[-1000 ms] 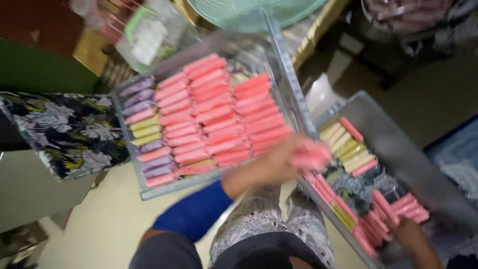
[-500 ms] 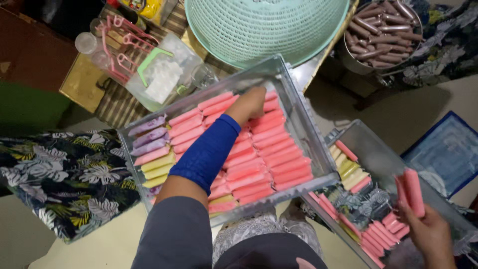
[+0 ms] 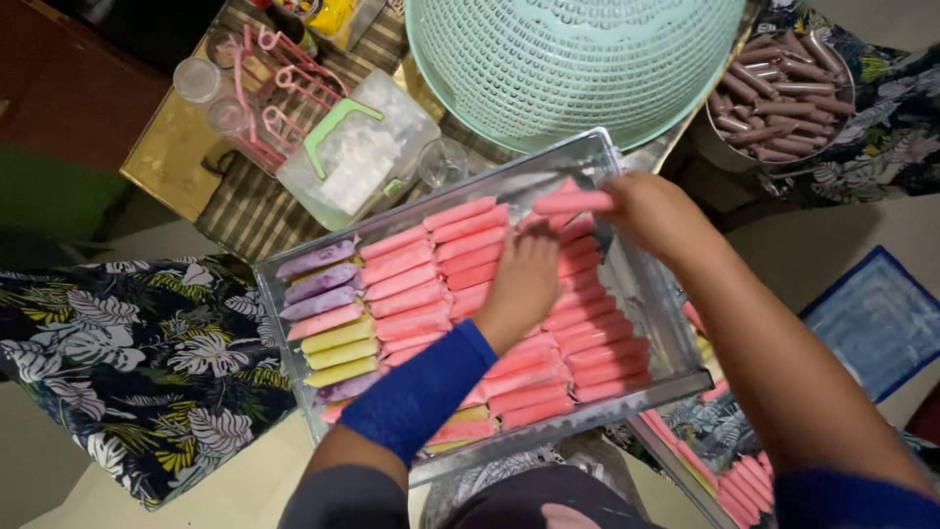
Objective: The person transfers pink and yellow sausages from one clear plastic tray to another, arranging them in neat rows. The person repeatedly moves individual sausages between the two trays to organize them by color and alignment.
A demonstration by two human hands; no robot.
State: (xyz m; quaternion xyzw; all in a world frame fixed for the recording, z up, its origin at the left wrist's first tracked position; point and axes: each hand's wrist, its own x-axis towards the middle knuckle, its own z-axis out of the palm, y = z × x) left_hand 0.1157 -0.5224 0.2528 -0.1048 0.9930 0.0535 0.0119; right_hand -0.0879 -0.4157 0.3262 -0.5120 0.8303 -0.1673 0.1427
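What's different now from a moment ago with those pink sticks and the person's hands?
The right hand, which half a second ago held pink sticks over the side tray, has come across to the far end of the big tray holding one pink stick. The left hand stayed resting on the pink rows. The green basket stayed put.

A large mint-green plastic basket [image 3: 578, 59] sat at twelve o'clock, and at two o'clock a round metal bowl [image 3: 729, 147] held brown sticks [image 3: 783, 88], resting on a dark leaf-patterned cloth [image 3: 896, 118]. At eleven o'clock a clear plastic tub [image 3: 357, 157] stood on a striped mat [image 3: 245, 206], with pink clips [image 3: 269, 98] lying against it, a small glass [image 3: 443, 162] just beside it and a round clear lid [image 3: 197, 79] farther out. A second leaf-patterned cloth [image 3: 127, 362] lay at eight o'clock, a blue mat [image 3: 876, 318] at three o'clock, and a second tray [image 3: 685, 470] with pink sticks showed at five o'clock.
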